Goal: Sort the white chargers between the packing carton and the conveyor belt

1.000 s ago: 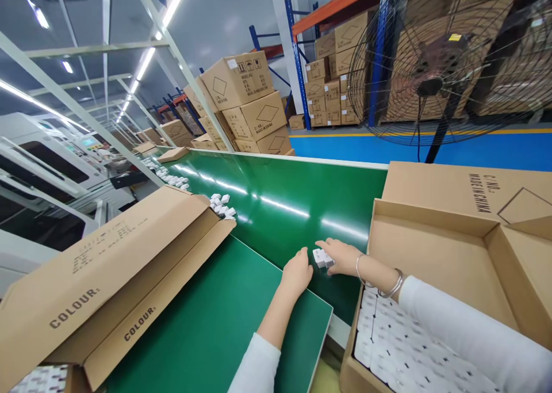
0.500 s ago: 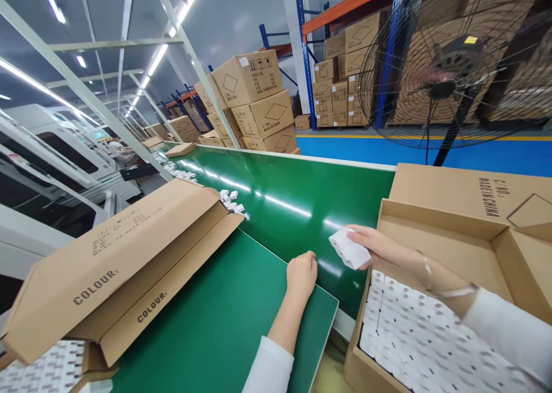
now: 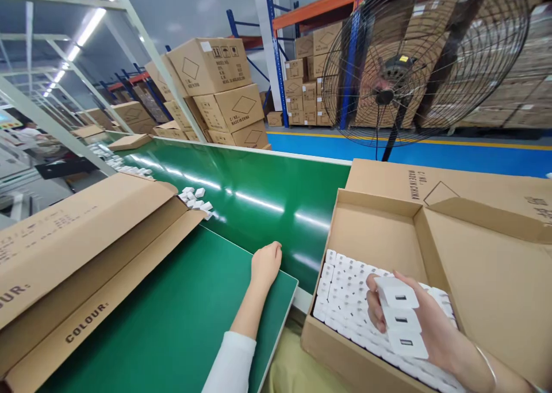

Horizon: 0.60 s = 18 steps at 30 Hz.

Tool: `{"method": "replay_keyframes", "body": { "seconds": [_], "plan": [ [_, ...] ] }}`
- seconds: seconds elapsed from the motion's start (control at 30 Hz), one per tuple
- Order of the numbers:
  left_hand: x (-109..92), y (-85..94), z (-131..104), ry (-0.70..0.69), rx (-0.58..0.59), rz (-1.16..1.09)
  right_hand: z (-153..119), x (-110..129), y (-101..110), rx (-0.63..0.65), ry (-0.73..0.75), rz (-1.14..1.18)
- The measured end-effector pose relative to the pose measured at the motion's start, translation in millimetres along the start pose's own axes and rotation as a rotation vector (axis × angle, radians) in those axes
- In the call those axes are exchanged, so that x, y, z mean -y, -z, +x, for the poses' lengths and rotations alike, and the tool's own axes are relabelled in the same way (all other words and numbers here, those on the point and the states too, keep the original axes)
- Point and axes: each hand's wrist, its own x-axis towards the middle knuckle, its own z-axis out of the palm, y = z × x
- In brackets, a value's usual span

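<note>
My right hand (image 3: 435, 324) is closed around three white USB chargers (image 3: 402, 319) in a row, their port slots facing me. It is above an open cardboard carton (image 3: 357, 347) whose lower part is packed with rows of similar white chargers (image 3: 345, 289). My left hand (image 3: 266, 264) lies curled at the far edge of the green tabletop (image 3: 172, 306), beside the green conveyor belt (image 3: 259, 180). Its fingers are bent under, and whatever they hold, if anything, is hidden.
Loose white pieces (image 3: 196, 200) lie on the belt behind a second carton (image 3: 99, 249) with raised flaps at the left. A black floor fan (image 3: 388, 88) stands beyond the right carton. Stacked boxes (image 3: 228, 105) and shelving are behind the belt.
My right hand has moved from over the belt to above the packed carton, turning the chargers so their ports show. My left hand stays at the tabletop edge. The view has swung right.
</note>
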Motion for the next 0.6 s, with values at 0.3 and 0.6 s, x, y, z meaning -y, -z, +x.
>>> {"method": "replay_keyframes", "body": {
  "seconds": [0.3,0.6],
  "plan": [
    [-0.4,-0.3,-0.7,-0.007,-0.001,0.02,-8.1,-3.8,-7.4,0.213,-0.067,0.521],
    [-9.2,-1.0,-9.2,-0.208,0.018,0.045,-12.7,-7.2,-12.3,0.271,-0.095,0.593]
  ]
}}
